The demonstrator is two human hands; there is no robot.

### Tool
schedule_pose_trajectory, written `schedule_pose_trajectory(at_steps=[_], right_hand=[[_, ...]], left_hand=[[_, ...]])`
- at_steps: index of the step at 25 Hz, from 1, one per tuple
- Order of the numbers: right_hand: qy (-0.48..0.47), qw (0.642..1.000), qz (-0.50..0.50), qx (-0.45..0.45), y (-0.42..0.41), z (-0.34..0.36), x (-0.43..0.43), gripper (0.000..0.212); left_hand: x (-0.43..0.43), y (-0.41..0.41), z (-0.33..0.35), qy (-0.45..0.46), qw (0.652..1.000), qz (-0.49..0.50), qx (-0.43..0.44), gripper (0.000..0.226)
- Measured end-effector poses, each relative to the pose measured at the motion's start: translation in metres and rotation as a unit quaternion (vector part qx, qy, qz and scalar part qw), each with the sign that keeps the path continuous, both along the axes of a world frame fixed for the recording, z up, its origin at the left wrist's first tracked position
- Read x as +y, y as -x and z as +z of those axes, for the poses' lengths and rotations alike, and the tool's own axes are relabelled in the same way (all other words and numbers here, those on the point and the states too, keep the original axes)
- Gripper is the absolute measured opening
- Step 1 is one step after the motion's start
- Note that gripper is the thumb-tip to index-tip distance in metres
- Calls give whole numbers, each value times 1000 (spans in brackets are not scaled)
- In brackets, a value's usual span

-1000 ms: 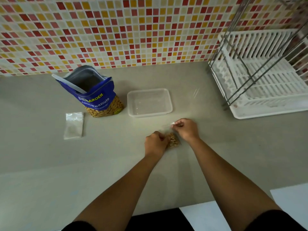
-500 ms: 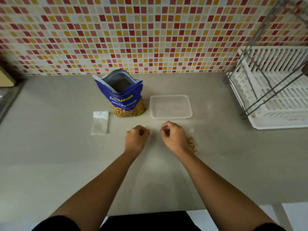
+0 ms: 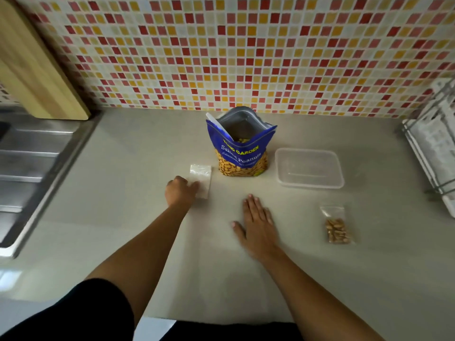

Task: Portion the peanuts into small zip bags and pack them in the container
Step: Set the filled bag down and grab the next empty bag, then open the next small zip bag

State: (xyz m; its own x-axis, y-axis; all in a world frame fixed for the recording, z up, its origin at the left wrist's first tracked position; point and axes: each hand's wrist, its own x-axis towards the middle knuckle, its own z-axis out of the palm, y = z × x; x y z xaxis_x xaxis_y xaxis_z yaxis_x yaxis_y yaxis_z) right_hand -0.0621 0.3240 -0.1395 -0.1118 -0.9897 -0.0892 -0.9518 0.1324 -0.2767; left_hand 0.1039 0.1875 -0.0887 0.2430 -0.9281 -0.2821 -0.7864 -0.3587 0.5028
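Head view shows your left hand (image 3: 181,191) curled onto the empty zip bags (image 3: 201,179) at ten o'clock of your flat, empty right hand (image 3: 258,221); they look flimsy and slick, so pinch one edge.

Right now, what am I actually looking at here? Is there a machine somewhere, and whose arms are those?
There is no machine. A person wears a camera on the head, so this single picture looks forward and down at their own two bare arms over a kitchen counter. On it stand an open blue bag of salted peanuts with a white scoop handle poking out, and a clear plastic container, empty as far as I can see. A small zip bag filled with peanuts lies apart on the right. The left hand rests its fingers on the stack of empty zip bags; whether it grips one is unclear. The right hand lies flat, holding nothing. A sink, cutting board and dish rack frame the edges.
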Motion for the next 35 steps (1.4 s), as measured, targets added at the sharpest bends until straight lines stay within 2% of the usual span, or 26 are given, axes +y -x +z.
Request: schedule_pose_trajectory(at_steps=[7, 15, 17, 19, 21, 22, 24, 26, 28, 30, 32, 35], right_hand=[[37, 999, -13, 28, -1, -6, 2, 69], [35, 999, 4, 22, 1, -7, 2, 73], [19, 999, 19, -21, 5, -1, -1, 82], [-10, 993, 10, -114, 7, 11, -7, 80], [20, 966, -63, -252, 3, 30, -17, 61], [35, 934, -113, -338, -3, 42, -23, 50], [10, 840, -174, -514, -18, 70, -37, 37], [-34, 757, -190, -624, -33, 93, -48, 35], [-11, 713, -187, -675, -46, 107, -54, 28], [48, 697, -194, -689, -51, 116, -57, 18], [82, 702, -182, -684, -48, 130, -58, 16], [99, 751, -132, -639, -29, 160, -59, 14]], left_hand=[[-19, -5, -2, -85, 995, 41, 37, 37], [-20, -18, 3, -108, 990, 58, 66, 26], [-17, -20, 13, -87, 991, 66, 83, 21], [-12, -23, 29, -44, 979, 89, 179, 10], [0, -24, 49, -22, 948, 70, 308, 8], [8, -25, 60, -28, 929, 55, 364, 9], [24, -26, 75, -47, 893, 28, 447, 8], [36, -27, 84, -64, 874, 3, 482, 11], [43, -29, 88, -80, 870, -20, 485, 15], [45, -29, 91, -93, 860, -35, 500, 18], [40, -28, 101, -94, 832, -32, 545, 18], [21, -26, 124, -83, 780, -18, 621, 24]])
